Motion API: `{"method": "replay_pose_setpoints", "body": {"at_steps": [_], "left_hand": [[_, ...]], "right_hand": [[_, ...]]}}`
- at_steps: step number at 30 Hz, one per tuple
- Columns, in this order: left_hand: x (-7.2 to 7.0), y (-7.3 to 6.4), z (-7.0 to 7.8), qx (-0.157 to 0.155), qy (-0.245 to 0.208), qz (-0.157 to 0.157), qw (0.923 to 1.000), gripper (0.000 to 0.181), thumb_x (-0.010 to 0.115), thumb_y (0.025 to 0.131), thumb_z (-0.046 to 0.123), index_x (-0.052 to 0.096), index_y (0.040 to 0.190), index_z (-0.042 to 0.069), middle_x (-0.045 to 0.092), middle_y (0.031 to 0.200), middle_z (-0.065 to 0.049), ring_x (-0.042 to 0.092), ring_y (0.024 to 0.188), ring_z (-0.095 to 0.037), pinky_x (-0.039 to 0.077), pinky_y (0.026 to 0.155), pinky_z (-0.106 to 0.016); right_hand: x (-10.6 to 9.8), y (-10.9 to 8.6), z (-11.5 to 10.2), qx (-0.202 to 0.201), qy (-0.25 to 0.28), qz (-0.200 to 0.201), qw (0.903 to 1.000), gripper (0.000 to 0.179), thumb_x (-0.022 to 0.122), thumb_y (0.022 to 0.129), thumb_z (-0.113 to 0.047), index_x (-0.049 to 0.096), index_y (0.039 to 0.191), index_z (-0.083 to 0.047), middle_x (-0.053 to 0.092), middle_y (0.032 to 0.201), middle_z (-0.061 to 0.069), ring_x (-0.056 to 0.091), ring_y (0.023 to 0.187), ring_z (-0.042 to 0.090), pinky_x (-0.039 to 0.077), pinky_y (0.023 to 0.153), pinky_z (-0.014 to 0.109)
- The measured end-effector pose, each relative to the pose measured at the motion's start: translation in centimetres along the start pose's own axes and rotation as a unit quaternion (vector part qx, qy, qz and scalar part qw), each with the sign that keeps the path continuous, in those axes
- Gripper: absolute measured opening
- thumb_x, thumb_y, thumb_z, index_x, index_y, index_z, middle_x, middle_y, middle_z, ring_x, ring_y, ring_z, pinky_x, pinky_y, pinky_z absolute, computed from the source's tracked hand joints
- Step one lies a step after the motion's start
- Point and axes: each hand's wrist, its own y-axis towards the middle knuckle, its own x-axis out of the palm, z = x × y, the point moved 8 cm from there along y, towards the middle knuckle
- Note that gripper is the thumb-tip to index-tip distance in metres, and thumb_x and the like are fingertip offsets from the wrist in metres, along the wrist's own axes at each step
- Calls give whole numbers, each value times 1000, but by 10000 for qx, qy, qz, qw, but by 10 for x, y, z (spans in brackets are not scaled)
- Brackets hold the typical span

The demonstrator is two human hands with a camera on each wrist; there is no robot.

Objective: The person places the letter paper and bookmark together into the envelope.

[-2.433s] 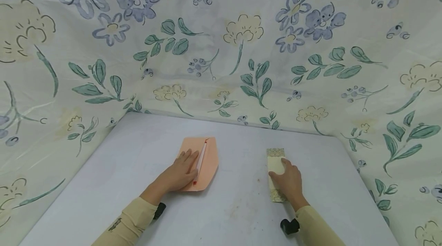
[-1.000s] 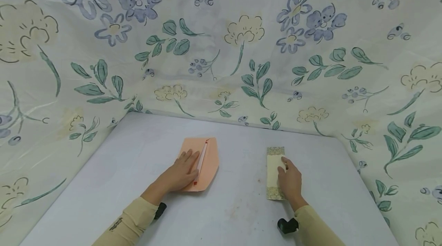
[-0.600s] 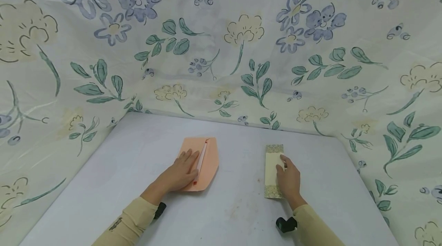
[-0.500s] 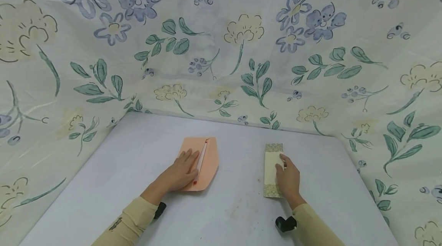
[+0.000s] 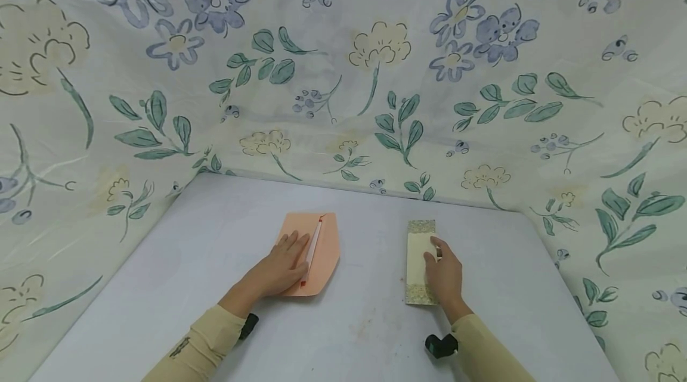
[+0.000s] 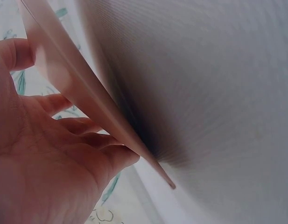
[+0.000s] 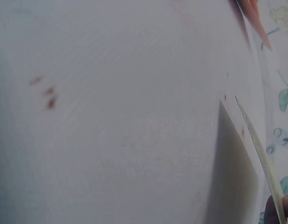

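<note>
Card (image 7: pixel 269 175) edge-on, right wrist view; cream face (image 5: pixel 417 260), head view

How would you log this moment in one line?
left hand: rests on peach paper | right hand: holds cream card by its right edge | peach paper and cream card: apart

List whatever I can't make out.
Head view: part of the pink envelope, behind the left hand.
Head view: part of the card, behind the right hand.
Head view: dark sleeve mark, too small to read.
Right wrist view: the card's lower end, cut off by the bottom edge.
</note>
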Motion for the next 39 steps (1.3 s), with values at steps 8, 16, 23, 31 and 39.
{"method": "replay_pose_setpoints", "body": {"at_steps": [8, 16, 23, 31, 39], "left_hand": [[1, 1, -1, 6, 8, 1, 10000, 68, 50, 100, 26, 28, 159, 1, 19, 164, -30, 14, 151, -49, 18, 121, -61], [1, 2, -3, -24, 40, 1, 10000, 68, 50, 100, 26, 28, 160, 2, 19, 164, -29, 13, 152, -49, 18, 121, -61], [1, 2, -3, -53, 39, -3, 10000, 68, 50, 100, 26, 28, 160, 2, 19, 164, -29, 13, 152, -49, 18, 121, -61], [2, 3, -2, -65, 48, -34, 10000, 68, 50, 100, 27, 29, 159, 3, 19, 164, -29, 14, 152, -49, 18, 121, -61], [2, 2, -4, -98, 67, -31, 9999, 68, 50, 100, 26, 29, 159, 3, 19, 164, -28, 14, 152, -48, 18, 120, -61]], "right_hand": [[2, 0, -5, 8, 126, -21, 9999, 45, 59, 101, -10, 54, 145, -2, 64, 117, 23, 61, 97, 31, 48, 73, 38], [5, 1, -13, -39, 208, -1, 9998, 44, 60, 100, -9, 55, 144, -2, 65, 118, 23, 61, 94, 30, 48, 71, 36], [10, 3, -15, -77, 150, -4, 9999, 44, 61, 99, -9, 56, 143, -2, 65, 113, 22, 60, 91, 28, 46, 68, 33], [14, 3, -15, -20, 135, -61, 9999, 45, 62, 99, -9, 55, 143, -2, 64, 110, 20, 58, 86, 25, 45, 65, 31], [19, 3, -19, -32, 242, -76, 9997, 44, 62, 99, -9, 56, 143, -3, 65, 111, 19, 59, 90, 26, 47, 69, 33]]}}
